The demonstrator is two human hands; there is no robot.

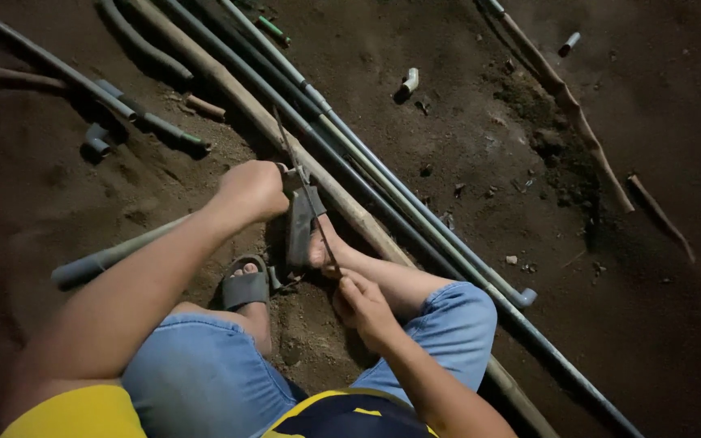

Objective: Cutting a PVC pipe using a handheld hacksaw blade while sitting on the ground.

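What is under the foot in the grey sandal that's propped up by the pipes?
The right foot presses a grey pipe against the dirt floor. The stretch of pipe beneath the sandal is covered. The thin blade crosses there, between left hand and right hand.

Thin dark metal blade [306, 191], matt; beside it smooth grey plastic pipes [383, 182], a rough wooden pole [245, 101], crumbly dirt [464, 122].

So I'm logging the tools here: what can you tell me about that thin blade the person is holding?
The thin blade is a dark, narrow strip that looks like metal, a hacksaw-type blade without a frame. It runs slantwise from the pipes down toward the person. The left hand grips it near the middle; the fingers of the right hand pinch its lower end. It passes over the raised sandal.
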